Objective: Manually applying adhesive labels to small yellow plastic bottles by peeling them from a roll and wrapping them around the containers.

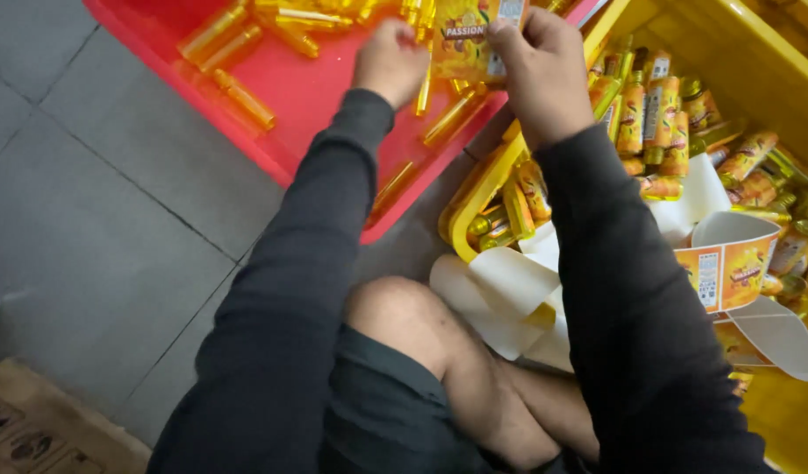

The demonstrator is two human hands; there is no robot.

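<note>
My right hand (544,70) pinches an orange and yellow printed label (463,39) at its right edge, over the red tray (307,88). My left hand (391,61) is closed at the label's left edge, and a small yellow bottle (424,92) pokes out beneath it. I cannot tell whether the label is wrapped round the bottle. Both arms wear black sleeves. Several bare amber bottles (241,96) lie scattered in the red tray.
A yellow crate (755,53) at the right holds several labelled bottles (658,110). A strip of labels on white backing paper (728,272) curls over its near edge. My bare knee (404,316) is below, on grey floor tiles (114,219). A cardboard box (35,430) sits at the bottom left.
</note>
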